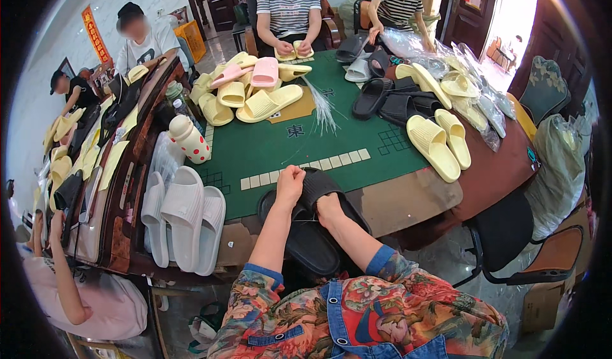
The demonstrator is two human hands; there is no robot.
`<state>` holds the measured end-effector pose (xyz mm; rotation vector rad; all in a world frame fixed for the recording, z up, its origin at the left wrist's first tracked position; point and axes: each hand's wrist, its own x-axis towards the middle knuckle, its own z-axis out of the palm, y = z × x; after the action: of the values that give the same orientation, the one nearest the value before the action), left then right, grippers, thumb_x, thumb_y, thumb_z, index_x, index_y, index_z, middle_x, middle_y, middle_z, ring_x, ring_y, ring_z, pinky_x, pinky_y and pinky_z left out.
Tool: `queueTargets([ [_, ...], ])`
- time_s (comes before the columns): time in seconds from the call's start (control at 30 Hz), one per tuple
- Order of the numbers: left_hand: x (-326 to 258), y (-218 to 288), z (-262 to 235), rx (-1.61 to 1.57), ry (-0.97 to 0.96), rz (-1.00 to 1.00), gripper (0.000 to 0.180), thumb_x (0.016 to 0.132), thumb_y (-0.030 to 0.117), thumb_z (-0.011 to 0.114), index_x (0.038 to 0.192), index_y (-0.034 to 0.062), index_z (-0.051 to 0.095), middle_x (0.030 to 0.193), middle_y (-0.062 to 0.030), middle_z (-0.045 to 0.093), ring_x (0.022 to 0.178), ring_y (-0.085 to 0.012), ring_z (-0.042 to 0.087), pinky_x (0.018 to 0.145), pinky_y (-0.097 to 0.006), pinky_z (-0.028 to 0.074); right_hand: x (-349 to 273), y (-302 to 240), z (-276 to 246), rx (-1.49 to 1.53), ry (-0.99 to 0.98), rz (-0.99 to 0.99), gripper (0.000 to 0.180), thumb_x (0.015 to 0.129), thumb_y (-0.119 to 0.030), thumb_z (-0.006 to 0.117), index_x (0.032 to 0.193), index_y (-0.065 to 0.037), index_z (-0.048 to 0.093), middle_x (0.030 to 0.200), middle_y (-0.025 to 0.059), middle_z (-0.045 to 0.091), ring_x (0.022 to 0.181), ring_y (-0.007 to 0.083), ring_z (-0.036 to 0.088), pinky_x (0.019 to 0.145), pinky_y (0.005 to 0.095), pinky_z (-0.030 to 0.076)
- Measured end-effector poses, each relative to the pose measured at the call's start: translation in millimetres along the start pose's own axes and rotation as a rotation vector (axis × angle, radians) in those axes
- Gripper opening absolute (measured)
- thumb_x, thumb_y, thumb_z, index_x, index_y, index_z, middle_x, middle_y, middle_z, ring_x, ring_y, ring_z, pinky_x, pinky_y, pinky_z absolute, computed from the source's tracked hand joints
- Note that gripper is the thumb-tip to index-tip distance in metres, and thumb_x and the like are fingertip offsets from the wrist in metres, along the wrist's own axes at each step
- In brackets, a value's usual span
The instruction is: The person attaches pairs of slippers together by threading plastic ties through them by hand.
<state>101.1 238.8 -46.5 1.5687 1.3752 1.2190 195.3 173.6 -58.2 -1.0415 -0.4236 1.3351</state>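
A pair of black slippers (311,247) is at the table's near edge in front of me, soles side by side. My left hand (290,185) is raised over the pair with its fingers pinched together; what they hold, if anything, is too small to make out. My right hand (329,208) is closed at the strap opening of the right-hand slipper, its fingertips partly hidden. A thin pale strand crosses the slippers by my right wrist. Farther up the green table mat (255,148) lies a fan of thin white plastic strands (323,112).
Yellow and pink slippers (264,72) are heaped at the far left. White slippers (185,212) stand left of me, near a polka-dot bottle (189,139). Black slippers (401,97), yellow slippers (440,145) and bagged pairs fill the right. A chair (510,238) stands right. Several people sit around.
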Motion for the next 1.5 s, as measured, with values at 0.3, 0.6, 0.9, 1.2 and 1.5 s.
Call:
queueTargets([
  [0.3, -0.2, 32.1, -23.0, -0.734, 0.388, -0.054, 0.007, 0.086, 0.011, 0.053, 0.084, 0.0050, 0.051, 0.065, -0.0005, 0.052, 0.052, -0.0062, 0.043, 0.047, -0.020, 0.035, -32.3, -24.2, -18.0, -0.025, -0.060, 0.070, 0.036, 0.081, -0.012, 0.058, 0.113, 0.002, 0.049, 0.110, 0.0090, 0.054, 0.091, 0.0190, 0.054, 0.076, 0.0288, 0.044],
  [0.6, -44.2, 76.7, -26.6, -0.544, 0.168, 0.019, 0.007, 0.086, 0.009, 0.054, 0.081, 0.0036, 0.053, 0.069, -0.0001, 0.053, 0.064, -0.0065, 0.048, 0.060, -0.020, 0.039, -89.6, -74.4, -46.5, -0.724, -0.372, -0.453, 0.016, 0.086, -0.011, 0.052, 0.095, 0.002, 0.056, 0.087, 0.0078, 0.060, 0.083, 0.0101, 0.056, 0.071, 0.0258, 0.046],
  [0.9, -50.6, 56.5, -19.0, -0.832, 0.377, -0.008, 0.009, 0.088, 0.011, 0.052, 0.083, 0.0033, 0.052, 0.072, -0.0008, 0.055, 0.061, -0.0068, 0.049, 0.056, -0.020, 0.042, -19.0, -95.8, 41.7, -0.926, -0.759, -0.520, 0.028, 0.087, -0.015, 0.049, 0.112, -0.001, 0.050, 0.100, 0.0167, 0.059, 0.085, 0.0295, 0.058, 0.077, 0.0339, 0.045],
  [1.2, -42.6, 33.5, -32.6, -0.497, 0.431, 0.075, 0.009, 0.085, 0.008, 0.054, 0.079, 0.0011, 0.054, 0.069, -0.0012, 0.056, 0.059, -0.0059, 0.049, 0.053, -0.020, 0.040, -4.9, -58.5, 38.7, -0.875, -0.764, -0.494, 0.017, 0.084, -0.015, 0.056, 0.090, 0.000, 0.061, 0.074, 0.0041, 0.061, 0.063, 0.0085, 0.053, 0.058, 0.0249, 0.044],
  [1.5, -50.6, 34.7, -33.0, -0.480, 0.262, -0.078, 0.012, 0.087, 0.013, 0.052, 0.080, 0.0037, 0.055, 0.067, 0.0027, 0.051, 0.058, -0.0040, 0.044, 0.052, -0.018, 0.035, 5.7, -60.1, 34.4, -0.333, -0.440, -0.120, 0.014, 0.084, -0.019, 0.058, 0.088, -0.006, 0.060, 0.057, -0.0040, 0.048, 0.049, 0.0031, 0.039, 0.044, 0.0182, 0.030],
])
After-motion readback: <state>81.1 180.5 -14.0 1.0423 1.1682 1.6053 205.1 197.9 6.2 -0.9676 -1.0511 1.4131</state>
